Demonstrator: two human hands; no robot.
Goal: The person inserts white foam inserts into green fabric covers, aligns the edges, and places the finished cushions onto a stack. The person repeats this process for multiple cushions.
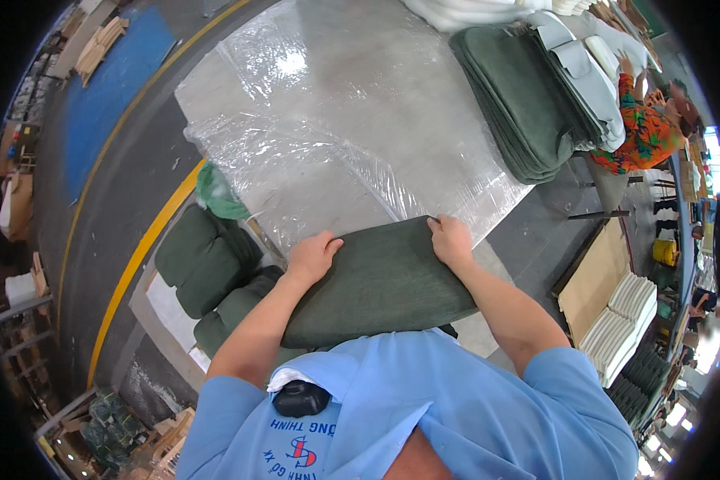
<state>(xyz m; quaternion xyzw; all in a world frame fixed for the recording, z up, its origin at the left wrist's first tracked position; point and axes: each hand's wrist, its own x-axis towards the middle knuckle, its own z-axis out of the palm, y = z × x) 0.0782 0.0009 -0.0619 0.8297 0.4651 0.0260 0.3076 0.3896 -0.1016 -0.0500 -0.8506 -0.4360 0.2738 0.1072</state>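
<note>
A dark green seat cushion lies against my front, its far edge over the near side of a table wrapped in clear plastic film. My left hand grips the cushion's far left corner, fingers curled over the edge. At the far right corner my right hand is closed on it too, thumb on top. The cushion's near edge is partly hidden by my blue shirt.
More green cushions are stacked at my left, near a green plastic bag. Flat green covers pile on the table's far right. A person in a bright patterned shirt works beyond them. White padded pieces stand lower right.
</note>
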